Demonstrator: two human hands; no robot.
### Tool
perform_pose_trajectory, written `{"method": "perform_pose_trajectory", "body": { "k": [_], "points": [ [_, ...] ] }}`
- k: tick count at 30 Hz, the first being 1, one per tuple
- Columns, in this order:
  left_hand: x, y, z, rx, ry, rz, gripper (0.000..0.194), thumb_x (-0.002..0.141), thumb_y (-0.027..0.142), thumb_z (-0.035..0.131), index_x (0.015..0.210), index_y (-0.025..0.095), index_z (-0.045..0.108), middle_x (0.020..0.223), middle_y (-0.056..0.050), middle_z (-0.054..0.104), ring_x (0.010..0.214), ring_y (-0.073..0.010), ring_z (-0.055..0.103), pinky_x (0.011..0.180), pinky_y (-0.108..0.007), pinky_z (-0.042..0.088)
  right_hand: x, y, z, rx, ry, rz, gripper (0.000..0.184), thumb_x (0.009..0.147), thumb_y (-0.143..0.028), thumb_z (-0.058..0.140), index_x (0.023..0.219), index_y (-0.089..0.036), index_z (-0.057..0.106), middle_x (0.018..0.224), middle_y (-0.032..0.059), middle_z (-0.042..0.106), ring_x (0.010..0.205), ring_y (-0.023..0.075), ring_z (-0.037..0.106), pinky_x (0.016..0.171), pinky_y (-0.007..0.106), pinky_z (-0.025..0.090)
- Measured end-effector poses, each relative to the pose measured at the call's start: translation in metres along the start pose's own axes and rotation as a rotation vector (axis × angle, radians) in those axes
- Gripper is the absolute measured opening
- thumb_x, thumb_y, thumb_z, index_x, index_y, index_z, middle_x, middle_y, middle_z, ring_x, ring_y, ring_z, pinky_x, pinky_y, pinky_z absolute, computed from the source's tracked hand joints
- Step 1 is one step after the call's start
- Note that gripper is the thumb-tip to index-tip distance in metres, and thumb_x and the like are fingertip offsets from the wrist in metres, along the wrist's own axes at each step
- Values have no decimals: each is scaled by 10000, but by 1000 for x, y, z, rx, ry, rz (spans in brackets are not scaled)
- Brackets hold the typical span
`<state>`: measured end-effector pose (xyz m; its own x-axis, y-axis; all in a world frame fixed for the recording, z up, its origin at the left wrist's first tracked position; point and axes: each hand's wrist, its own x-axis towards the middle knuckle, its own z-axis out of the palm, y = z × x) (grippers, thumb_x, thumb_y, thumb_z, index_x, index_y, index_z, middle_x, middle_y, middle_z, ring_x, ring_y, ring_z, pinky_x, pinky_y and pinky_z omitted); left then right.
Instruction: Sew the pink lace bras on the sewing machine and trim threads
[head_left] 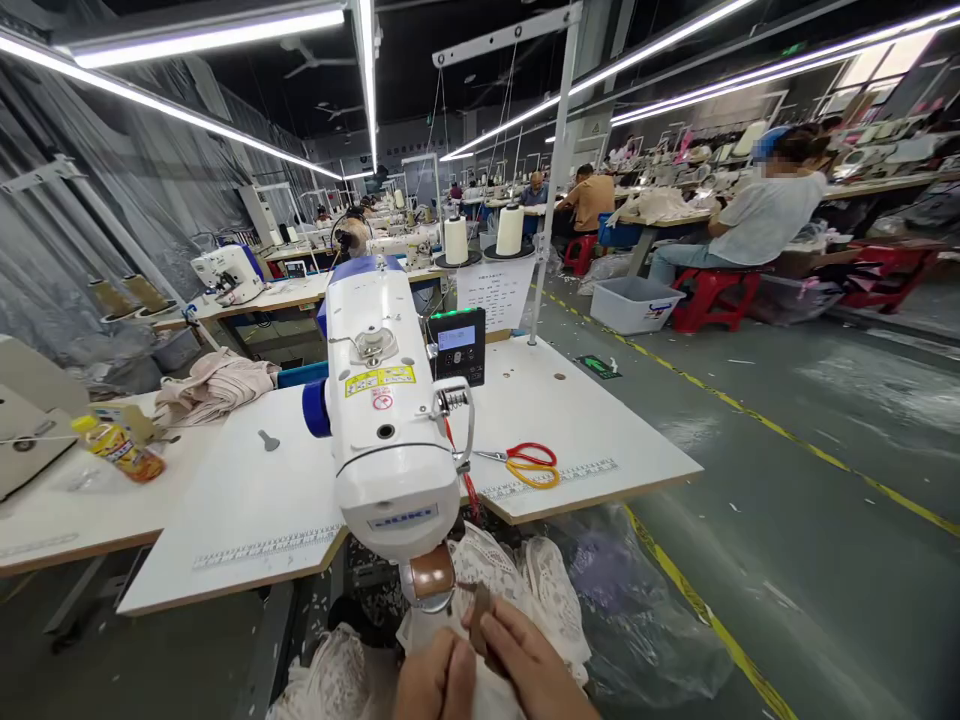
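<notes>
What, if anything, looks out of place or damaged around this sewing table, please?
Small pale scraps are scattered on the grey floor right of the white table; they look like uncollected litter. Nothing else clearly looks spilled or damaged.

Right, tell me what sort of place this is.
Most likely a garment sewing workshop: a sewing machine stands by a pile of white lace, thread cones stand behind it, and people sit at tables beyond.

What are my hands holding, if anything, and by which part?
Your right hand pinches a small brown piece by its lower part; whether your left hand holds anything can't be told.
</notes>
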<state>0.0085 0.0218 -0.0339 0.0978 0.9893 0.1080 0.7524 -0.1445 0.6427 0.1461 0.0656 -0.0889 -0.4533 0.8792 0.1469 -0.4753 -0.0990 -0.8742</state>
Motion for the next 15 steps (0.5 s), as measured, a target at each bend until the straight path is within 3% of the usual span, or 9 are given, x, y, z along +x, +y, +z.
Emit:
{"method": "perform_pose_trajectory", "body": {
  "k": [3,5,6,8,11,15],
  "points": [
    [0,10,-6,-115,39,-74,546,1008,557,249,715,146,457,693,-65,523,658,-140,485,611,-260,364,8,-24,0,-132,55,-39,491,866,-595,584,944,-112,541,794,45,521,700,102,482,657,221,426],
    [0,11,-12,-15,116,-64,485,1001,511,348,827,126,585,684,-45,552,616,-123,497,564,-253,347,18,-37,-5,-267,59,-134,375,913,-488,555,924,-116,514,757,37,539,686,103,514,631,215,420],
    [1,10,-15,54,184,-15,382,979,462,450,1022,128,628,736,-26,602,636,-111,537,595,-237,379,25,-41,-9,-330,71,-163,325,916,-440,563,922,-121,501,744,28,549,670,99,524,610,207,410],
    [3,6,-20,218,257,151,278,966,303,524,1185,159,618,872,-5,665,711,-89,592,662,-218,403,41,-46,-15,-459,122,-165,288,919,-405,573,951,-128,502,743,9,561,660,91,529,612,208,398],
    [9,3,-24,514,346,390,290,920,164,577,1201,164,651,780,10,651,661,-100,569,648,-260,353,61,-51,-21,-538,140,-158,281,906,-394,579,990,-132,516,718,-11,537,610,80,460,570,208,362],
    [18,5,-27,718,422,438,263,918,189,582,1148,142,699,617,1,573,547,-125,476,594,-307,259,80,-59,-22,-586,88,-216,251,876,-369,569,929,-125,539,698,-7,557,597,93,475,553,218,373]
  ]
}}
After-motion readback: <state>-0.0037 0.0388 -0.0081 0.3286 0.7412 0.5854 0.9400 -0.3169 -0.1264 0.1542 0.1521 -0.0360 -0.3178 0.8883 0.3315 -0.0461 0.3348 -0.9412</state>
